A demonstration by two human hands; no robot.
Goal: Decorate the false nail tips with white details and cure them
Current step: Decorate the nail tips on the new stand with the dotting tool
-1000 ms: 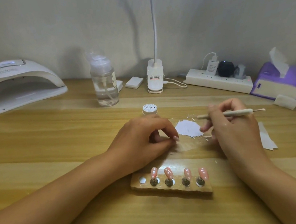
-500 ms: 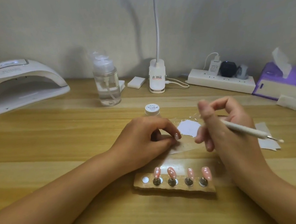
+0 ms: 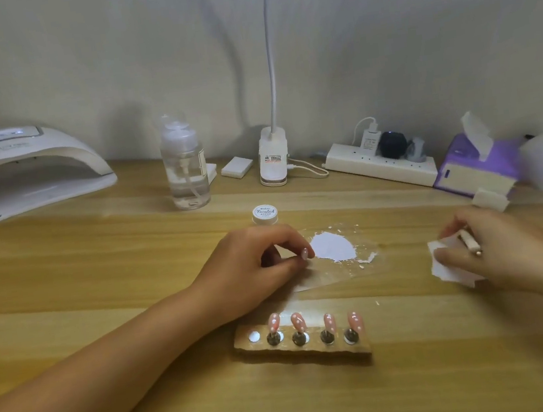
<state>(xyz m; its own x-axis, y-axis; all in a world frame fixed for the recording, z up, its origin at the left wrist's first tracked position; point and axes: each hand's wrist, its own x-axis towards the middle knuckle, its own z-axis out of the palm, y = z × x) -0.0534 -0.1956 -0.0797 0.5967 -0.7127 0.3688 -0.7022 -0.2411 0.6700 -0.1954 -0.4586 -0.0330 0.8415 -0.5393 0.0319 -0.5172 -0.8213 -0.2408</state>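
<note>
Several pink false nail tips (image 3: 297, 321) with white dots stand on pegs in a wooden holder (image 3: 302, 348) at the table's front. Behind it a clear sheet (image 3: 367, 264) carries a smear of white gel (image 3: 332, 246). My left hand (image 3: 257, 270) pinches one nail tip (image 3: 305, 253) at the sheet's left edge. My right hand (image 3: 496, 245) is off to the right, holding a white dotting tool (image 3: 470, 242) and pressing on a white wipe (image 3: 443, 262). A small white gel pot (image 3: 264, 214) sits behind my left hand. The curing lamp (image 3: 20, 169) stands at the far left.
A clear pump bottle (image 3: 185, 168), a desk lamp base (image 3: 273, 157), a small white pad (image 3: 236, 166), a power strip (image 3: 382, 163) and a purple tissue box (image 3: 475, 165) line the back of the wooden table. Another white pad (image 3: 490, 199) lies near the tissue box.
My right hand has swung away from the white gel to the right and now rests on the wipe with the tool. My left hand has stayed put.
</note>
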